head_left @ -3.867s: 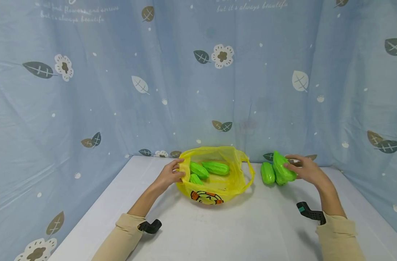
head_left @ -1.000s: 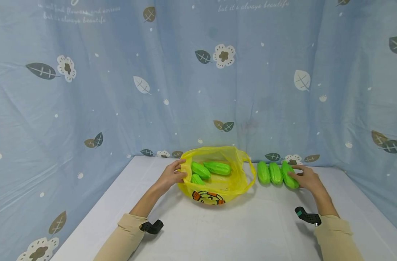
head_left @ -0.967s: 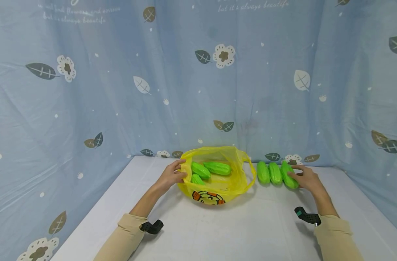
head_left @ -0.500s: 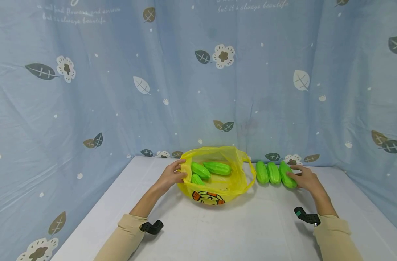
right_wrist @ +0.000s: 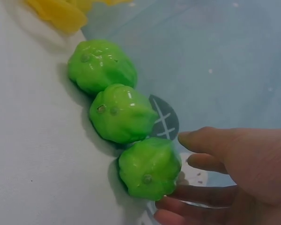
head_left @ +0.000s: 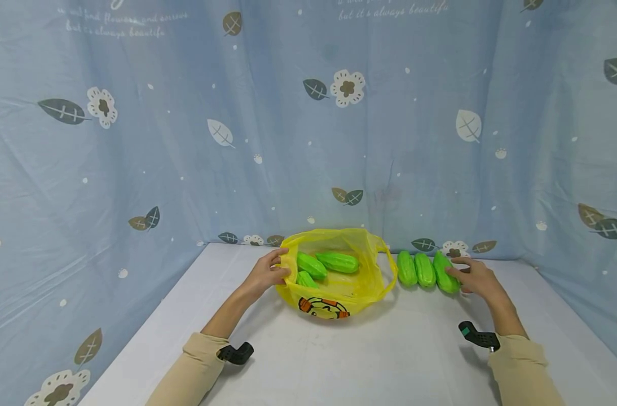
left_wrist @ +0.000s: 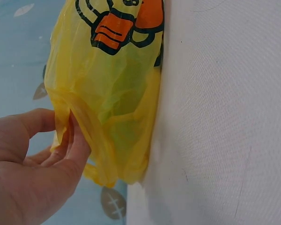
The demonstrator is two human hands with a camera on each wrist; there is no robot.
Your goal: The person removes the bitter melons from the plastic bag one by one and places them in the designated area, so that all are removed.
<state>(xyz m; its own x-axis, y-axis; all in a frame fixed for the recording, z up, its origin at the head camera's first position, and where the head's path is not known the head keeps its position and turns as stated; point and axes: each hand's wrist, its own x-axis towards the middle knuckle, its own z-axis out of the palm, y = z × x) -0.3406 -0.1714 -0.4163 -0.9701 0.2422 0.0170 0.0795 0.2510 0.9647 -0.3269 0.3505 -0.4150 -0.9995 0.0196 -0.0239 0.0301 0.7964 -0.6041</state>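
Observation:
My left hand [head_left: 265,272] pinches the left rim of a yellow plastic bag [head_left: 321,307] between thumb and fingers. The bag stands with its mouth open and has a cartoon print on its front. Inside lie several glossy green, ridged, cucumber-shaped vegetables [head_left: 338,261]. To the right of the bag, three more form a row: a left one [head_left: 407,269], a middle one [head_left: 424,270] and a right one [head_left: 444,274]. At the right one is my right hand [right_wrist: 234,173], its fingertips low against the vegetable's side and its thumb apart from it.
A white tabletop [head_left: 349,361] extends in front of the bag and the row. Behind it hangs a blue curtain [head_left: 308,141] with leaf and flower prints. The bag's loose right handle [head_left: 391,276] reaches close to the left vegetable.
Earlier my right hand held a vegetable tilted up beside the others; now it lies down as the right one of the row. The row has shifted slightly left. My left hand keeps its place.

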